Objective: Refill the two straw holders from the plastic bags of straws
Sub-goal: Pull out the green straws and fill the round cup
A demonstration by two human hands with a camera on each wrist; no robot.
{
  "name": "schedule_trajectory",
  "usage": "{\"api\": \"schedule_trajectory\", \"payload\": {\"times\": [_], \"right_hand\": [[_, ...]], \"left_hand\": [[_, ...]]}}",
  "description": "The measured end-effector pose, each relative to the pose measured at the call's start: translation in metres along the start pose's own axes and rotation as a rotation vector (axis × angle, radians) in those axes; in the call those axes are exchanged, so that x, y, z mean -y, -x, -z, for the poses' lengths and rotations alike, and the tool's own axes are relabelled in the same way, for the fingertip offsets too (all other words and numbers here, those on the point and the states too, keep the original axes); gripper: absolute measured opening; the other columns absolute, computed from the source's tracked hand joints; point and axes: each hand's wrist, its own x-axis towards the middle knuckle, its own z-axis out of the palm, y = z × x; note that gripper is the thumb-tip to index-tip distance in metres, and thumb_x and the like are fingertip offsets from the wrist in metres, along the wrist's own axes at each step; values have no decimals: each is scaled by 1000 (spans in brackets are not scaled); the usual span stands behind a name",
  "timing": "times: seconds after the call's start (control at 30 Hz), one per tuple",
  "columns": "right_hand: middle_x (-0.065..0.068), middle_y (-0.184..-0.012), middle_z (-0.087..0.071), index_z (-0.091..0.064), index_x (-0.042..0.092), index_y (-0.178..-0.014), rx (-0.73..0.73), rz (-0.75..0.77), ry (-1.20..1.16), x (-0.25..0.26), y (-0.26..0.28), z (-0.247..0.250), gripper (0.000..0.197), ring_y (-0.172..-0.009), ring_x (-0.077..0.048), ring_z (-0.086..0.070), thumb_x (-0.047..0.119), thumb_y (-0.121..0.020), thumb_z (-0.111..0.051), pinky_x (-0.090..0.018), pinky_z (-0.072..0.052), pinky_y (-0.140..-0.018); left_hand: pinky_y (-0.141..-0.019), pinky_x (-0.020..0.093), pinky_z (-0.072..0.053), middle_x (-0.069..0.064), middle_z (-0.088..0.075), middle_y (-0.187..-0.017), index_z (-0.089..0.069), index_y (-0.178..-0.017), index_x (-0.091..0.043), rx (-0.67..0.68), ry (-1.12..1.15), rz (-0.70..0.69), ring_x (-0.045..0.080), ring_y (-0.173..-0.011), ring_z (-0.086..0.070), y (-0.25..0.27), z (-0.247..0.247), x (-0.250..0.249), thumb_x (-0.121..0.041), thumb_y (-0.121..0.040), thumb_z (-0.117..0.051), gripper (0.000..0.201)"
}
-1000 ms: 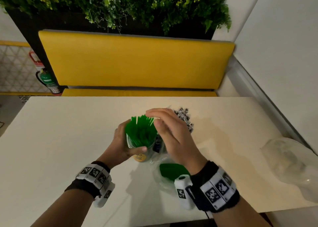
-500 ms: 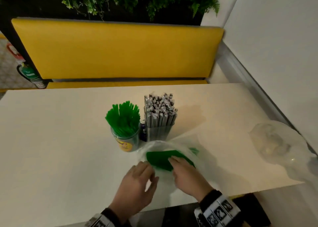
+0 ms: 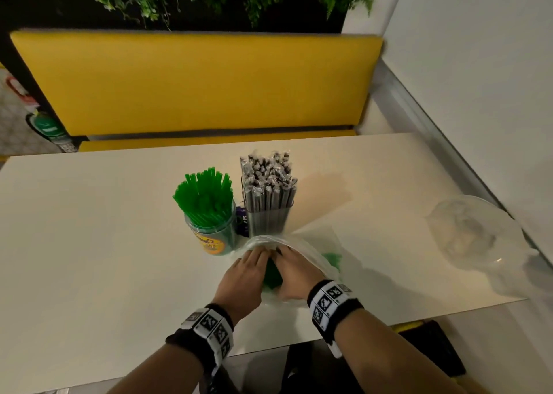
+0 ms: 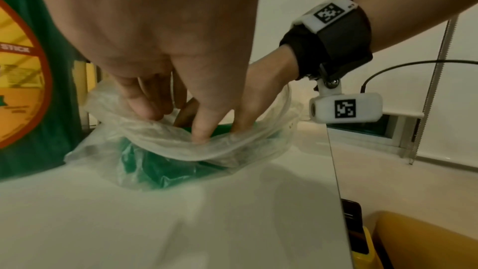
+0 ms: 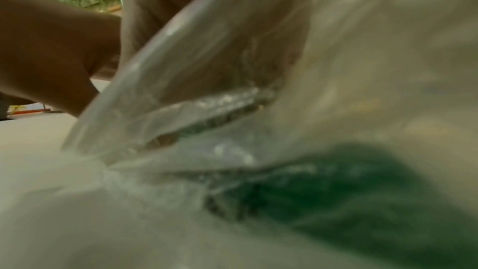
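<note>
A round jar holder (image 3: 213, 235) is packed with upright green straws (image 3: 205, 197). To its right, a clear square holder (image 3: 267, 218) is full of grey wrapped straws (image 3: 267, 181). In front of them lies a clear plastic bag (image 3: 311, 254) with a bundle of green straws (image 4: 160, 167) inside. Both hands are at the bag's mouth. My left hand (image 3: 263, 256) curls its fingers (image 4: 201, 130) over the bag's rim (image 4: 181, 144). My right hand (image 3: 282, 256) reaches inside the bag; plastic and blur hide what its fingers hold.
A second, crumpled clear bag (image 3: 475, 241) lies at the table's right edge by the wall. The white table (image 3: 89, 244) stretches to the left. A yellow bench (image 3: 194, 82) stands behind it, with plants above.
Both hands left the green straw holder and dropped to the bag in front of it. They have since closed together at the bag's mouth.
</note>
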Motion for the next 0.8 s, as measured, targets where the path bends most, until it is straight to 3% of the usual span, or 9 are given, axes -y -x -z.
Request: {"api": "schedule_trajectory", "payload": {"times": [0.2, 0.3, 0.47, 0.57, 0.67, 0.8], "right_hand": [[-13, -124, -55, -50, 8, -131, 82, -52, 130, 9, -4, 4, 62, -112, -30, -57, 34, -79, -71, -42, -51, -99], [-14, -122, -61, -53, 4, -129, 70, -58, 173, 13, -1, 6, 47, -108, -31, -62, 24, -87, -65, -39, -51, -92], [-12, -109, -68, -59, 8, -113, 62, -69, 58, 8, 3, 10, 29, -98, -30, -66, 17, -87, -67, -38, -55, -84], [-4, -105, -63, -53, 17, -106, 61, -84, -115, -1, 11, 16, 25, -95, -22, -61, 17, -86, -68, -33, -52, -82], [8, -101, -57, -52, 27, -108, 94, -111, -246, -7, 20, 21, 29, -90, -12, -54, 23, -84, -68, -28, -46, -79], [2, -101, -61, -59, 23, -115, 180, -222, -310, -14, 22, 35, 39, -94, -20, -60, 8, -79, -64, -34, -53, -80]], "left_hand": [[-117, 29, -31, 1, -30, -163, -25, -157, -15, 30, 55, 24, 23, -148, -33, -5, 5, 5, -32, -80, -78, 95], [-119, 31, -28, 1, -26, -165, -22, -159, -15, 71, -10, 13, 22, -151, -28, -5, 1, 10, -39, -76, -81, 104], [-118, 34, -29, 1, -34, -163, -31, -156, -17, 36, -4, -59, 22, -149, -34, -3, 1, 17, -48, -84, -73, 89], [-114, 32, -35, 0, -46, -155, -42, -151, -19, 3, 100, -134, 22, -141, -45, 1, 4, 29, -52, -82, -73, 82], [-112, 27, -37, -5, -51, -150, -48, -148, -25, -27, 229, -175, 18, -133, -51, 6, 5, 41, -57, -82, -71, 77], [-111, 28, -42, -6, -52, -150, -49, -147, -23, -120, 246, -261, 15, -133, -52, 12, -2, 42, -52, -86, -68, 70]]}}
